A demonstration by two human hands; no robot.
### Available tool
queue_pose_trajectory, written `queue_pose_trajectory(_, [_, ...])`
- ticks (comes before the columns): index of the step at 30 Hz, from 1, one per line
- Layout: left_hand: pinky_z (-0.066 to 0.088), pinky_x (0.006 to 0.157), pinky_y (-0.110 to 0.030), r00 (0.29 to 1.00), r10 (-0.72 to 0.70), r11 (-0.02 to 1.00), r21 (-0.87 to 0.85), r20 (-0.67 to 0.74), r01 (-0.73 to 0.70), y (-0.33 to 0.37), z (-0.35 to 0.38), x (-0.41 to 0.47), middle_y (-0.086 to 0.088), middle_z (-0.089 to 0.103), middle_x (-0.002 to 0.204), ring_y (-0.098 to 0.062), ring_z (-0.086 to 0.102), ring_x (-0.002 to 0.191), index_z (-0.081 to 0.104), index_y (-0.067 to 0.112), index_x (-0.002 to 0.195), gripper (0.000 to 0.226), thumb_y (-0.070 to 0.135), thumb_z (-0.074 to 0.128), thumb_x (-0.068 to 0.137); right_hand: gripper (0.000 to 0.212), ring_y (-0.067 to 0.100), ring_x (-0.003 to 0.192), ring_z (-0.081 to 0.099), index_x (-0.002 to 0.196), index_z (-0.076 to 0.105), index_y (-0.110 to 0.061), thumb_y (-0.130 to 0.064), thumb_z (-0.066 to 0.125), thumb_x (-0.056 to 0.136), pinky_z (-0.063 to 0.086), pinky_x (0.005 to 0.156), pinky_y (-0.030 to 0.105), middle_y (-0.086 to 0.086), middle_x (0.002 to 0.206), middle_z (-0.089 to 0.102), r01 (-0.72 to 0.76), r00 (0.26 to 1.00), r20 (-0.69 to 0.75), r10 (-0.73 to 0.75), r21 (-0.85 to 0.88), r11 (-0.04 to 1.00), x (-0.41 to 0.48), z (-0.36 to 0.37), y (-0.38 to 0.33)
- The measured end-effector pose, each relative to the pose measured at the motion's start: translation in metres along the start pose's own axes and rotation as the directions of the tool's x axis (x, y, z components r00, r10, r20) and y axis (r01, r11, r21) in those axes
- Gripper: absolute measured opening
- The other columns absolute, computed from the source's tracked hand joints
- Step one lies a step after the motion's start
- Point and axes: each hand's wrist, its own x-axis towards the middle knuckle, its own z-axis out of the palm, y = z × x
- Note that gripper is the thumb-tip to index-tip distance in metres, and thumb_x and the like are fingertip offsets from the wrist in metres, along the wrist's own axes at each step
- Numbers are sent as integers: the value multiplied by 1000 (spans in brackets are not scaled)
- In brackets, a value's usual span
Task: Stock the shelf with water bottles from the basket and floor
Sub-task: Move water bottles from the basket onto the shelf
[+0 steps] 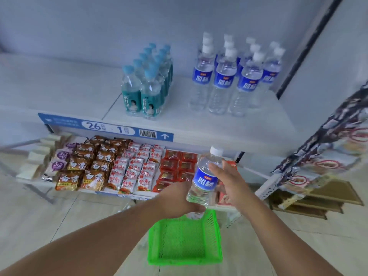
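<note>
soft, even light is filling the scene; shadows are falling faint. wide-angle distortion is bending the edges; stocked bottles [225, 76] are appearing slightly blurred.

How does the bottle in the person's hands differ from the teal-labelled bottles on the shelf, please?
The held bottle has a white cap and a blue label; the teal-labelled bottles have light blue caps. The held bottle is tilted in the air, gripped by the left hand and right hand; the teal-labelled bottles stand upright on the shelf. Both are clear plastic bottles.
</note>
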Motion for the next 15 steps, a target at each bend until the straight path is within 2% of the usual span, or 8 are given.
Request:
queue_pose_trajectory(3, [53,92,-30,998,63,998,31,-15,-63,21,-16,-4,21,70,113,4,65,99,56,47,122,59,66,76,69,68,9,107,72,128,61,-34,-69,70,71,59,86,32,-12,117,75,73,997,-34,-73,-25,997,-12,-1,-25])
queue_pose_trajectory(5, [55,91,-29,995,101,995,22,-22,-100,34,-24,-5,24,71,109,9,65,97,56,50,117,54,62,77,69,67,14,109,72,129,60,-31,-69,69,74,58,92,38,-7,118,75,99,993,-57,-102,-46,994,-21,-4,-40])
queue_pose_trajectory(8, [56,90,-31,989,148,989,20,-20,-147,56,-33,-3,24,72,105,7,67,94,61,48,111,45,58,78,71,66,15,109,72,129,59,-30,-67,68,76,58,92,36,-7,118,75,119,988,-89,-124,-58,991,-31,-13,-62])
queue_pose_trajectory(11, [55,75,-23,975,216,976,37,-46,-214,81,-42,0,26,72,103,13,66,80,59,53,111,45,64,75,71,56,10,105,72,125,59,-28,-61,66,80,58,90,32,-9,114,76,154,976,-140,-165,-89,984,-37,-24,-83])
queue_pose_trajectory(15, [54,83,-22,955,285,958,38,-79,-283,112,-47,10,24,72,108,9,66,91,57,57,111,44,65,72,70,43,5,96,74,117,61,-31,-59,70,86,60,84,30,-12,104,77,179,957,-210,-199,-111,978,-42,-41,-106])
